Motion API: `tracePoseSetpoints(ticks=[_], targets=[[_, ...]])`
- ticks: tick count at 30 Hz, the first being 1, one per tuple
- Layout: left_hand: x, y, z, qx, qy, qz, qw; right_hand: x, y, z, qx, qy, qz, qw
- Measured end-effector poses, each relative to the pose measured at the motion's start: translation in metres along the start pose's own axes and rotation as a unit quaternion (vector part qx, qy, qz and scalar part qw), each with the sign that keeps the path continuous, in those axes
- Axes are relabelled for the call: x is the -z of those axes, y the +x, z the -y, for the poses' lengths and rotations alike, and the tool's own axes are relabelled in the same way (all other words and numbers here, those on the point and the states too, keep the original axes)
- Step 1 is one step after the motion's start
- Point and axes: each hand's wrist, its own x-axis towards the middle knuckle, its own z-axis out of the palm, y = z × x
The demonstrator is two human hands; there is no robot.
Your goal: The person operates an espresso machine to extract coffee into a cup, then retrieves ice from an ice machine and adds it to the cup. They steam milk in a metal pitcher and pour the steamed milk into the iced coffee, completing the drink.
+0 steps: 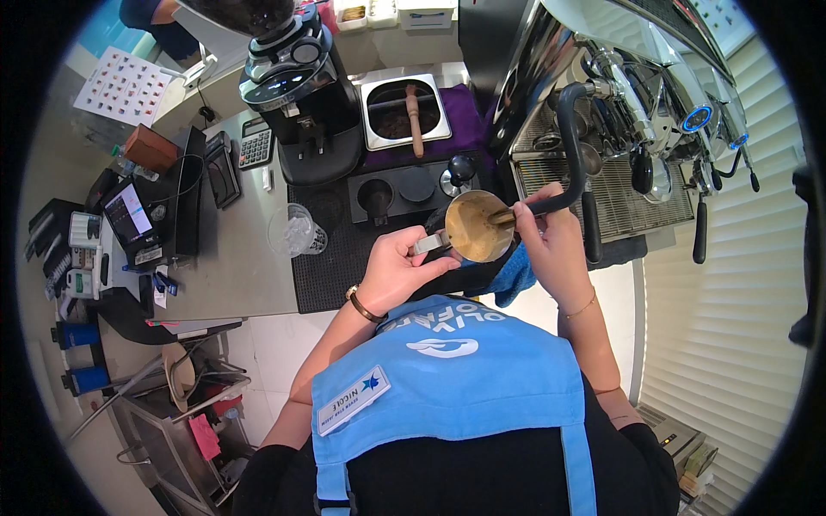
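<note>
My left hand [406, 258] grips the handle of a metal milk pitcher [447, 226], which holds foamy brown liquid. My right hand [550, 242] is closed around the lower part of a black-sleeved steam wand [569, 129], close to the pitcher's right rim. The wand's metal end reaches into the pitcher; its very tip is hidden. Left of the pitcher, a clear plastic cup of ice [300, 233] stands at the edge of a black rubber mat [322, 277]. Just beyond the pitcher is a tamper [461, 171] in a black tamping station [403, 203].
A coffee grinder [310, 116] stands beyond the mat, beside a steel knock-out container [374, 142] with a wooden-handled brush [414, 122]. The espresso machine [645, 109] fills the right side. A blue cloth [513, 277] hangs below my right hand. A calculator [256, 143] lies left.
</note>
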Motion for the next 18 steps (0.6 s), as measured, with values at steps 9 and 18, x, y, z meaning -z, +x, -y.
tracePoseSetpoints(ticks=[9, 18], targets=[[-0.0001, -0.0001, 0.0008, 0.004, -0.009, -0.002, 1.0, 0.0001, 0.0, 0.0012, 0.003, -0.007, 0.0, 1.0], [-0.0005, -0.0003, 0.0021, 0.009, -0.01, -0.002, 1.0, 0.0, 0.0005, 0.0006, 0.017, -0.014, -0.005, 1.0]])
